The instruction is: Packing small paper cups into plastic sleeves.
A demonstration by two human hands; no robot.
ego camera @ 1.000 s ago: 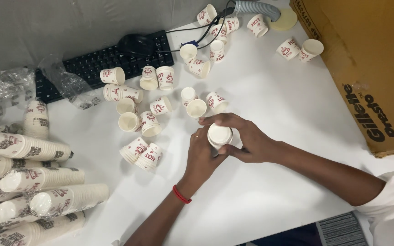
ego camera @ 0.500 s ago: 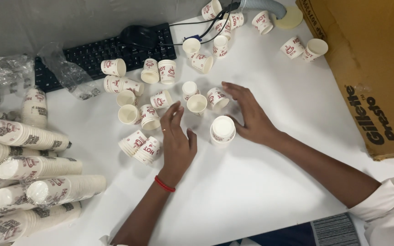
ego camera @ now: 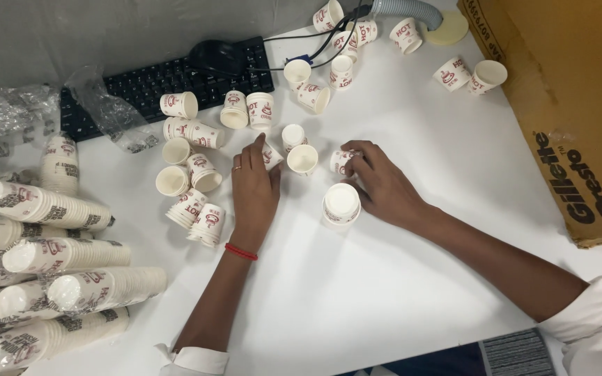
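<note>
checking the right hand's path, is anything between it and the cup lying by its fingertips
Nothing visible: the right hand already has its fingertips on the lying cup. The upright stacked cup stands just below, beside the hand.

A small white paper cup with red print is lain on its side on the white bench, touched by the left hand. A second such cup, also tipped over, is touched by the right hand. An upside-down cup stack is stood between the hands.
</note>
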